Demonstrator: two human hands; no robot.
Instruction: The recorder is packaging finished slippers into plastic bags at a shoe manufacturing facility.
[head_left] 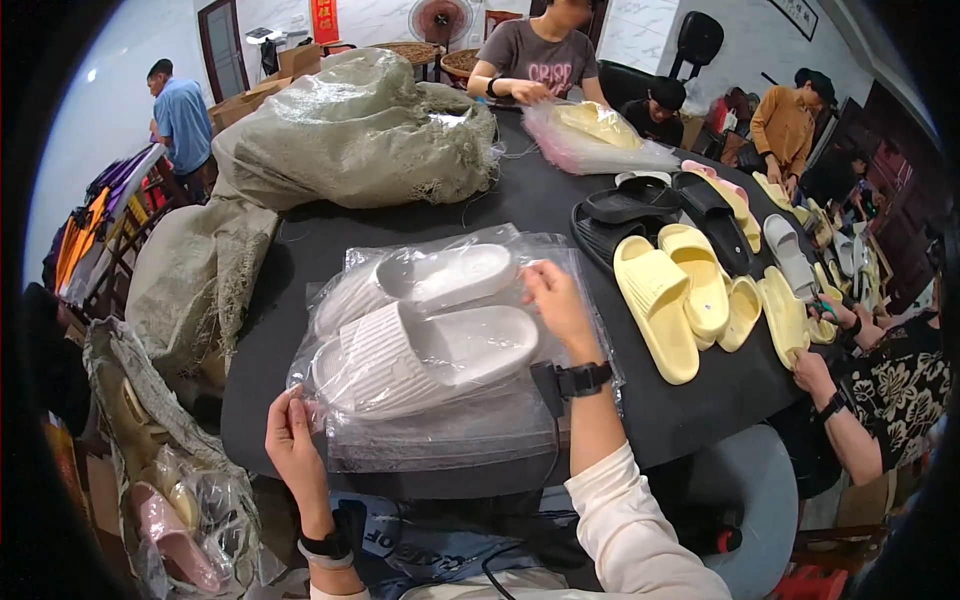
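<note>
A pair of white slide sandals (pixel 480 345) lies side by side inside a clear plastic bag (pixel 345 295) on the dark table. Closed at the bag's near left corner, my left hand (pixel 292 428) pinches the film between thumb and fingers. My right hand (pixel 556 300) grips the bag's right side, just past the heels of the sandals. Beneath this bag lie more flat clear bags (pixel 440 445), their edges showing at the front and right.
Yellow slides (pixel 655 310) and black slides (pixel 600 235) crowd the table's right. A large woven sack (pixel 350 130) covers the back left. An open sack (pixel 130 370) at lower left holds a pink slide (pixel 170 535). Across the table, a person handles a bag of yellow slides (pixel 600 125).
</note>
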